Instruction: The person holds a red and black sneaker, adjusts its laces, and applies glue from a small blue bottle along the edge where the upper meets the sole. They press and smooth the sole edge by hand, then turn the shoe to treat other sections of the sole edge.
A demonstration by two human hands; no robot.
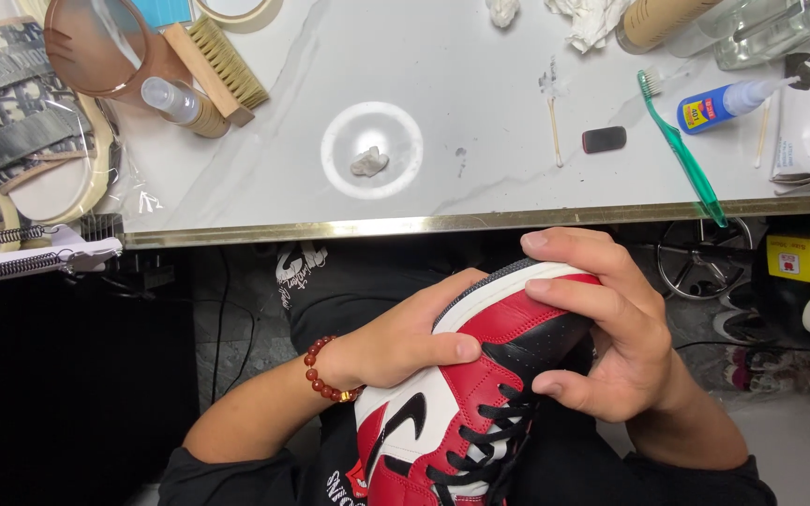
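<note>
The left hand (405,342) and right hand (602,328) wrap their fingers (564,286) around the toe of a red, white and black shoe (480,384), held over the lap below the white surface (480,84). On it sit a small dish (339,164) with a crumpled scrap (368,161), a green toothbrush (682,150) and a little spray bottle (180,105).
</note>
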